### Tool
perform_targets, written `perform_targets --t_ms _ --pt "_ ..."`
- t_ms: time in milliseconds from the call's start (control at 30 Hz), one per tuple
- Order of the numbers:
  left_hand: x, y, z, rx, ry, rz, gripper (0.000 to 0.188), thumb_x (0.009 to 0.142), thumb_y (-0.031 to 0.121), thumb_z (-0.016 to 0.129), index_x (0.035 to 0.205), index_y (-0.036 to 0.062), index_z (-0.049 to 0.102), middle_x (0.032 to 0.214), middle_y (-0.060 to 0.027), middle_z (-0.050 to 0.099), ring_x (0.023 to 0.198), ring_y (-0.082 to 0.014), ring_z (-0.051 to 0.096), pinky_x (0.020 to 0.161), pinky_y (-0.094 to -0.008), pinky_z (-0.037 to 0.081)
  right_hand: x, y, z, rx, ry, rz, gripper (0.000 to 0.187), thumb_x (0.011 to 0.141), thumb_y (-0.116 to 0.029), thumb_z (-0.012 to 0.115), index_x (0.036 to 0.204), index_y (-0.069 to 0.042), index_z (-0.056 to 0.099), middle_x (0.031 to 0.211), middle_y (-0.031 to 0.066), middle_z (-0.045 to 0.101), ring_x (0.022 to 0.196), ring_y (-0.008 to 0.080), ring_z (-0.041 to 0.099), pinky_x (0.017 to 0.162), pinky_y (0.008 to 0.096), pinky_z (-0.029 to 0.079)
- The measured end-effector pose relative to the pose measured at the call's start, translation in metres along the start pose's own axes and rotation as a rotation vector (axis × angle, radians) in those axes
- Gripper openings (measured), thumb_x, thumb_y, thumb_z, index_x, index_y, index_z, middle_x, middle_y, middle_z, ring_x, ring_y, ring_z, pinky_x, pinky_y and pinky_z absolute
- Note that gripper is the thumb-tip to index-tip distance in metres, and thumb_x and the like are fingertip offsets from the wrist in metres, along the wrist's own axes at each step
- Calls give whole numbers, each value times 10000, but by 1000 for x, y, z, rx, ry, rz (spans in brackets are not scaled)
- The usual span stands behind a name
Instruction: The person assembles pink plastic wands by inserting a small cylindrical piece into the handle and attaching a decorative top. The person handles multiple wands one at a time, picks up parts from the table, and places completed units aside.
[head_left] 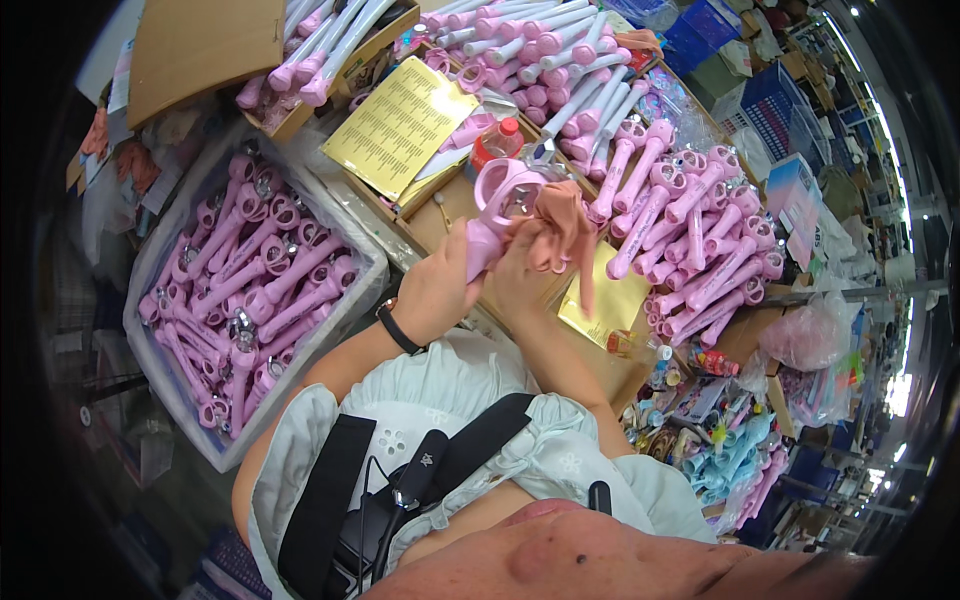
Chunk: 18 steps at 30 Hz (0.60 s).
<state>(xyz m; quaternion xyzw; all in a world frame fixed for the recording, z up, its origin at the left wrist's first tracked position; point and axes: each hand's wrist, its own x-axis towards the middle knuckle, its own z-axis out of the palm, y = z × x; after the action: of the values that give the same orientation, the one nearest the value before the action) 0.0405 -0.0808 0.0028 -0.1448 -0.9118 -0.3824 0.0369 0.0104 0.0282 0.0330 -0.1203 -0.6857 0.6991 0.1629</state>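
"How do the arms lie?"
"The left forearm (352, 364) slants up and rightward; the right forearm (562, 352) slants up and leftward. They converge before the chest."
"And the hands?"
"The left grip (438, 288) is curled closed. The right grip (515, 284) is just beside it, closed too, its fingers mostly hidden."

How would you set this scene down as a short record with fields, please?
left hand: grips a ring-topped pink piece
right hand: at the peach cloth, fingers partly hidden
left of hands: pale bin full of pink handles
right of hands: heap of similar handles
beyond hands: red-capped bottle, yellow printed sheet
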Motion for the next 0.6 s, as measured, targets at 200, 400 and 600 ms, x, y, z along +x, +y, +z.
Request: perform_targets --t_ms 200,400,600 --pt "-7 2 1 136 -28 -7 726 716 159 666 1290 -53 276 990 -242 548 776 -401 587 624 -433 493 0 19 -33 456 -68 387 255 931 -353 490 901 -103 524 763 -32 501 619 58 471 504 171 367" --pt "-9 8 -9 -7 -137 64 738 713 173 687 1295 -32 281 1029 -264 541 823 -417 580 643 -444 490 46 26 -71 706 -445 544 457 843 -392 591 1127 -49 490 1016 82 584 922 169 591 813 324 492" --pt "9 -2 -8 -483 -320 363 643 751 144 681 1272 6 328 994 -151 586 735 -273 616 631 -352 494 60 36 -70 801 -724 -99 865 711 -637 615 1177 68 431 1094 160 558 967 245 586 843 370 497"
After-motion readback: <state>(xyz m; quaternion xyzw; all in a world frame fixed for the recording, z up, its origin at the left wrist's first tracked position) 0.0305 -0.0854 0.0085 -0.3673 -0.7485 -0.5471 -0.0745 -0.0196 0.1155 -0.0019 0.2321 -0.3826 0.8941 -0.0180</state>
